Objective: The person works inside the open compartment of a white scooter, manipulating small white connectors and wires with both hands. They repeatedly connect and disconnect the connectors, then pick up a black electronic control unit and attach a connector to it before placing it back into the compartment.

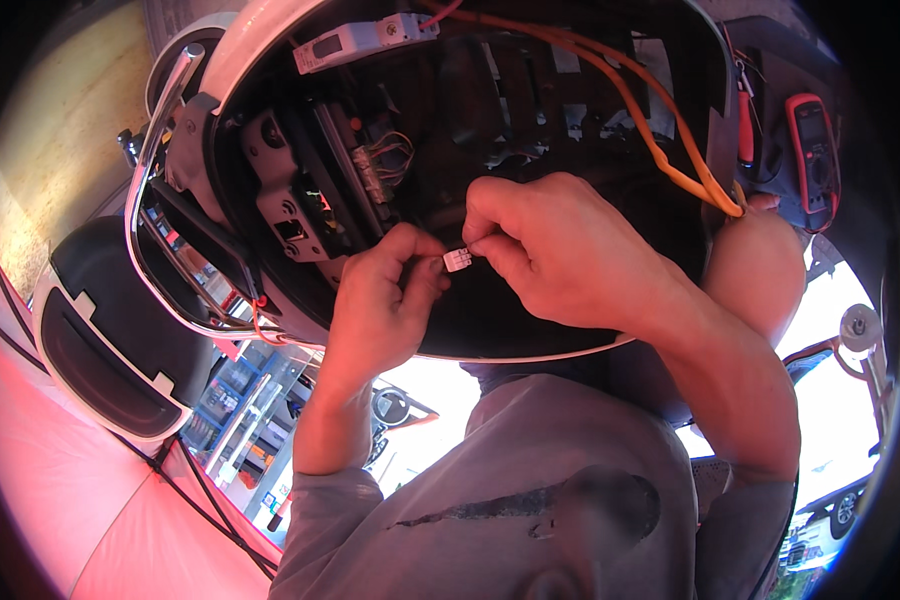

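A small white plug connector (457, 260) with a grid of square openings sits between my two hands, above the open body of a scooter-like vehicle. Thumb and forefinger of my left hand (382, 292) pinch its left side. From the other side, my right hand (562, 250) is closed, its fingertips pressed together at the connector's upper right edge. Any thin wire between those fingertips is too small to see. Behind my left hand, a bundle of thin wires with light connectors (378, 168) lies inside the dark compartment.
A white circuit breaker (365, 44) lies at the compartment's far edge. Thick yellow cables (640, 95) run down its right side. Farther right are a red-handled tool (745, 125) and a red-edged multimeter (813, 160). A chrome rail (142, 200) and black backrest (120, 330) stand at left.
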`<state>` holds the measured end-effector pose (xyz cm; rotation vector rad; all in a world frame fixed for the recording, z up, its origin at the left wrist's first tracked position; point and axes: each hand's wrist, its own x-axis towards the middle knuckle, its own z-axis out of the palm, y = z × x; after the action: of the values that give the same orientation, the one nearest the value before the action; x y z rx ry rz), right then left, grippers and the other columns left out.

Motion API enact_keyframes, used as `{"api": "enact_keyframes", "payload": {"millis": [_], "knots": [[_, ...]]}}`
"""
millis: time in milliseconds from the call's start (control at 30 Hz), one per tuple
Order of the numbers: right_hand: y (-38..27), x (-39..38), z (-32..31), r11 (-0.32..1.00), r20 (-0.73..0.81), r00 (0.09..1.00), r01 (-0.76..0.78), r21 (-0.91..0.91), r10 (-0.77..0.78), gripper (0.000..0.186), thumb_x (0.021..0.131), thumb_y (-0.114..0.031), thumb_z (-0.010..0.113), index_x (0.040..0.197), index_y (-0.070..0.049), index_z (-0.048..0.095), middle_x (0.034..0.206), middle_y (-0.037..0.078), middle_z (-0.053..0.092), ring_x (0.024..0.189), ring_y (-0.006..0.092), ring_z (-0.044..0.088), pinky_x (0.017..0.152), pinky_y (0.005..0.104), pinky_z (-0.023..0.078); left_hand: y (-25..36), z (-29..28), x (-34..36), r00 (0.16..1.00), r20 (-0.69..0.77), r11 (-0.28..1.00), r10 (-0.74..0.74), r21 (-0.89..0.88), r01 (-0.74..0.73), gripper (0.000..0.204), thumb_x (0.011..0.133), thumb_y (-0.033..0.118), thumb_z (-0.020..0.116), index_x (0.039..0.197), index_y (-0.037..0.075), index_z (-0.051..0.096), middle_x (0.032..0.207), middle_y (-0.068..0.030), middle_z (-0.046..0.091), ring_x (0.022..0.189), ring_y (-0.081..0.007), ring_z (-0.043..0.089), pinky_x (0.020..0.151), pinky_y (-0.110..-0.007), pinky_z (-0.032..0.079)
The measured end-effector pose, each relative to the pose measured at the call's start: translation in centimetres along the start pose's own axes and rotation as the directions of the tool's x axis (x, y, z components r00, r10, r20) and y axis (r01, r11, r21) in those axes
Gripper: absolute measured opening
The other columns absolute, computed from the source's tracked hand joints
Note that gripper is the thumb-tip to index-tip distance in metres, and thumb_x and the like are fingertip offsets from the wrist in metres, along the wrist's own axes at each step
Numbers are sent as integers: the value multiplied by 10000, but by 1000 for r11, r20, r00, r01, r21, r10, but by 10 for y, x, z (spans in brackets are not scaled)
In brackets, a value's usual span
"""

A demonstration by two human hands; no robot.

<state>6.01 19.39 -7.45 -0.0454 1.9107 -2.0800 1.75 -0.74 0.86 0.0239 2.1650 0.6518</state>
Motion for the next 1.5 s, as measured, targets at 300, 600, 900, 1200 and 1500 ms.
{"api": "enact_keyframes", "payload": {"millis": [300, 600, 900, 1200, 1500], "knots": [[-2, 1, -1, 1000, 9, 1000, -9, 1, 9, 61, 863, -5, 669, 912, -10, 633, 698, 171, 651, 652, 377, 657, 556, 411, 477, -2, 2, 1, 1000, -16, 999, 26, -29, -27, 35, 966, -31, 592, 979, -21, 622, 787, -72, 680, 718, -146, 677, 662, -270, 522], [-2, 1, -2, 1000, 40, 999, -7, 5, 7, 53, 852, -11, 682, 892, -11, 646, 723, 168, 668, 665, 376, 662, 562, 415, 484, -1, 3, 2, 999, -27, 999, 35, -16, -36, 21, 951, -18, 594, 947, -17, 614, 716, -95, 671, 660, -187, 674, 619, -294, 505], [1, 2, 6, 998, -21, 1000, -19, -66, 17, 53, 853, -17, 687, 894, -17, 654, 710, 166, 663, 674, 380, 668, 568, 417, 496, 2, 8, 2, 996, -75, 979, 50, -193, -63, 128, 922, -41, 640, 1048, -26, 660, 835, -91, 714, 711, -128, 693, 639, -264, 519], [-5, 1, 4, 995, -13, 995, -98, -8, 97, 54, 865, -15, 667, 919, -8, 669, 726, 186, 673, 686, 379, 680, 588, 404, 516, 3, 2, 2, 996, -55, 994, 77, -78, -81, 147, 863, -38, 750, 998, -41, 692, 794, -75, 725, 710, -100, 701, 637, -232, 527], [-5, 1, 5, 999, 2, 999, -32, -23, 32, 61, 868, -44, 657, 912, -2, 661, 782, 195, 689, 766, 414, 679, 658, 472, 535, 0, 2, 4, 995, -46, 985, 84, -148, -90, 150, 860, -57, 744, 1001, -36, 698, 810, -79, 732, 747, -115, 723, 653, -239, 545]]}}
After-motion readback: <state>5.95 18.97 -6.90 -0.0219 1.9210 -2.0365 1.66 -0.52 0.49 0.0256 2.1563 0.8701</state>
